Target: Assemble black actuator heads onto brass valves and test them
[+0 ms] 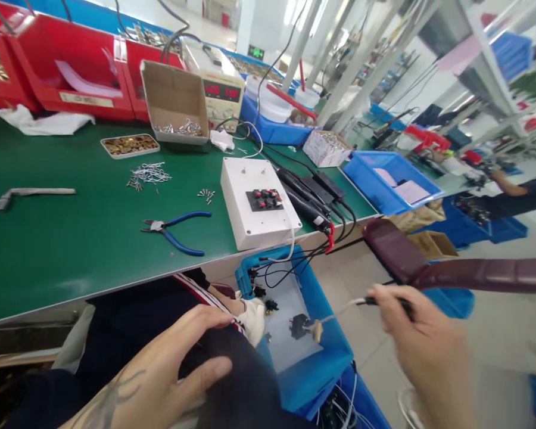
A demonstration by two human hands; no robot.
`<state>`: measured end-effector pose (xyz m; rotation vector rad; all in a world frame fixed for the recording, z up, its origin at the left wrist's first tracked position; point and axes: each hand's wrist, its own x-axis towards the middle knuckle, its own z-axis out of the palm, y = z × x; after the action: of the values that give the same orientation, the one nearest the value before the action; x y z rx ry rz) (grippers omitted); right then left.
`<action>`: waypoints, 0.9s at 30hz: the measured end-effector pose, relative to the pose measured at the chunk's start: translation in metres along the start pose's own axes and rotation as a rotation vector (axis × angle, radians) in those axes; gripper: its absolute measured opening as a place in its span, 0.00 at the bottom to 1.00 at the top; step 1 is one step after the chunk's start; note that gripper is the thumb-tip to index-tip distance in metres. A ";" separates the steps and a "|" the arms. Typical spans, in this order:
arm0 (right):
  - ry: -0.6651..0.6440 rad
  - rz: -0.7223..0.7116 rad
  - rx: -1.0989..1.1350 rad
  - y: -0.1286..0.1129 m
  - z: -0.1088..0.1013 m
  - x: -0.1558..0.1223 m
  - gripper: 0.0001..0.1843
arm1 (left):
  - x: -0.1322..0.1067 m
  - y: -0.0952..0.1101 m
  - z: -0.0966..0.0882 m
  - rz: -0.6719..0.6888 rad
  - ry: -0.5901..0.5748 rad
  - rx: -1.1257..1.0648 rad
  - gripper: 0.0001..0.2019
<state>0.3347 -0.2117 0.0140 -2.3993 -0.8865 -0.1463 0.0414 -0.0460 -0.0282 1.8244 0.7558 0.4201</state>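
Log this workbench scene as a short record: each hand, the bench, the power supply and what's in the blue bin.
Left hand: no object visible in it, thumb apart from fingers
Right hand: pinching a thin cable, blurred, reaching toward the blue bin
Bench: green top, bearing blue-handled cutters and a white box with terminals
Power supply: red display lit, exact reading unclear
Bin contents: black parts on a pale sheet
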 end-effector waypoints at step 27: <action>-0.981 0.493 0.743 0.077 0.256 -0.037 0.34 | 0.016 -0.005 -0.016 0.000 0.055 0.193 0.10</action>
<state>0.3309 -0.1396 -0.2460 -1.7985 -0.5190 1.3824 0.0420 -0.0224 -0.0274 1.9995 0.8581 0.4103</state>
